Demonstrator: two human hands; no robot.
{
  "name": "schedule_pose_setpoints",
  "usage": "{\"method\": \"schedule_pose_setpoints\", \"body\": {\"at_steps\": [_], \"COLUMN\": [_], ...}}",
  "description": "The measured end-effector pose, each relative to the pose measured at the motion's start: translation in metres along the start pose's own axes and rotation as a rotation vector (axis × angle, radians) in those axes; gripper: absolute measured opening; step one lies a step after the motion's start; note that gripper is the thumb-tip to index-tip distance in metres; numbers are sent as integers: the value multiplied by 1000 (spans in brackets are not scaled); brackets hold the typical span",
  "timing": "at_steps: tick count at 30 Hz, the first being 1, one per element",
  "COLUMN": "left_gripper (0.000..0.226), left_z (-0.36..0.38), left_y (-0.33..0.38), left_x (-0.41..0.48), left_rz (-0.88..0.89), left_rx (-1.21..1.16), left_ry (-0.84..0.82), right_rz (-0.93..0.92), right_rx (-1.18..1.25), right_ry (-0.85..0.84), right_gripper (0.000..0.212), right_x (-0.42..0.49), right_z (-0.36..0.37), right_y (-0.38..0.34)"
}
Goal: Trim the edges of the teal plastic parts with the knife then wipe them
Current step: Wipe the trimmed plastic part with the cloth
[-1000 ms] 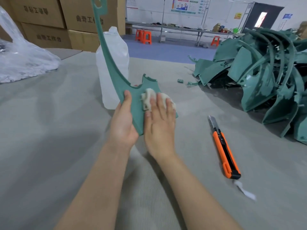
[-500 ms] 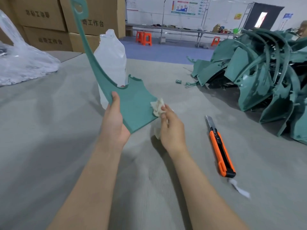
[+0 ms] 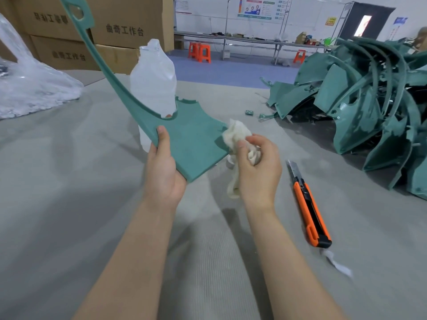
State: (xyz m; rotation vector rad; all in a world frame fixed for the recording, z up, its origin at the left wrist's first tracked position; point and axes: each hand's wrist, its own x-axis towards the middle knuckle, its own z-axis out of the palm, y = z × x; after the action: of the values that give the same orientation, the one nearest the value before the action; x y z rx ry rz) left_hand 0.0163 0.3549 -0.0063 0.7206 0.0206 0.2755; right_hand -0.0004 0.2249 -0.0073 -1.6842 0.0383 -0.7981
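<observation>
While both our forearms reach forward over the grey bench (image 3: 69,204), the orange knife (image 3: 308,209) lies flat just right of our right wrist, blade end pointing away from us and a white scrap (image 3: 335,264) at its near end. Nobody holds it, so we judge the trimming of this piece done and the wiping in hand.

Our left hand (image 3: 163,176) grips the teal part (image 3: 194,139) at the near left corner of its broad plate, thumb laid on top and fingers hidden beneath. It carries the part clear of the bench. Our right hand (image 3: 256,172) is curled round a wadded white cloth (image 3: 238,135), thumb pinching it against the fingers, a tail hanging below.

What the next stroke turns on: the plate lies directly left of the right hand, and the cloth touches its right edge. The part's long axis runs from that plate up and away to the left, its thin arm leaving the top of the view. A wipe would travel leftward across the plate.

Behind the plate stands a clear plastic bottle (image 3: 152,88). Toward the bench's far right corner sits a pile of teal parts (image 3: 360,107), well apart from both hands. A crumpled plastic bag (image 3: 30,93) lies at the far left, with cardboard boxes (image 3: 124,26) beyond.
</observation>
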Motion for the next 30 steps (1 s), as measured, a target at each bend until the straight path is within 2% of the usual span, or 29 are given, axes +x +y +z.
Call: {"method": "schedule_pose_setpoints", "body": {"at_steps": [3, 5, 7, 9, 11, 13, 16, 18, 20, 23, 25, 28, 30], "left_gripper": [37, 50, 57, 55, 54, 51, 46, 44, 42, 39, 40, 42, 42], "left_z": [2, 1, -1, -2, 1, 3, 2, 2, 2, 4, 2, 1, 2], "left_y": [-2, 3, 8, 9, 7, 6, 7, 8, 8, 11, 11, 9, 7], "left_x": [-2, -2, -1, 0, -2, -3, -2, -2, -3, -3, -2, -1, -1], "left_rz": [-1, -79, -162, -193, -225, -209, -140, -116, -83, -52, -32, -43, -42], "left_rx": [19, -19, -94, -155, -174, -197, -194, -199, -216, -230, -202, -147, -105], "left_ry": [-10, -2, 9, -10, -21, -6, 21, 44, 77, 105, 83, 58, 58], "right_rz": [-221, -405, -513, -512, -417, -242, 237, 518, 678, 790, 760, 698, 702], "right_rx": [-15, -85, -143, -146, -119, -96, -3, 221, 498, 707, 636, 451, 424], "right_ry": [-246, -375, -376, -286, -208, -161, -41, 8, -52, -339, -494, -570, -579], "right_gripper": [9, 11, 13, 12, 11, 10, 3, 5, 8, 19, 16, 11, 7], "right_x": [-27, -41, -39, -30, -21, -12, 6, 14, 15, 3, -9, -25, -28], "right_z": [17, 29, 33, 31, 26, 22, 11, 1, -2, 8, 18, 29, 31], "right_y": [-6, -6, -2, 4, 9, 13, 19, 18, 14, -2, -6, -4, -2]}}
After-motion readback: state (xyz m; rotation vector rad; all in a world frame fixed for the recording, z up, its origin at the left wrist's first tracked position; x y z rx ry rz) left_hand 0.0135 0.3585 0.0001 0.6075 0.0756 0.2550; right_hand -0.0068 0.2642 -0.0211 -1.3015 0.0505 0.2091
